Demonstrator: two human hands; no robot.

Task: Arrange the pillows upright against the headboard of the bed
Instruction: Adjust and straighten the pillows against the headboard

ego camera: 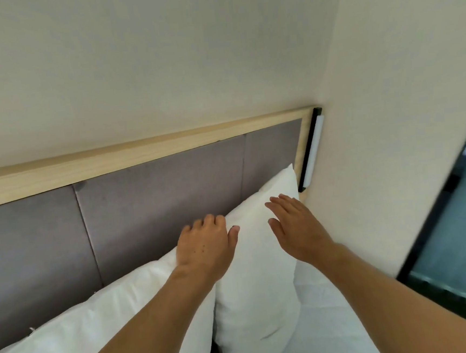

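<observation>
The right pillow [258,272] stands on end against the headboard [155,200], its long axis running from 6 up to 1 o'clock. The left hand [205,246] pinches its top edge at 11 o'clock; the right hand [297,227] hovers flat, fingers spread, nearer the upper corner. The left pillow [98,326] leans at 8 o'clock.

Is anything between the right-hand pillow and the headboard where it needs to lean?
Nothing visible. The right pillow stands upright with its top corner against the grey headboard. The left hand grips its top edge; the open right hand is at its face.
</observation>
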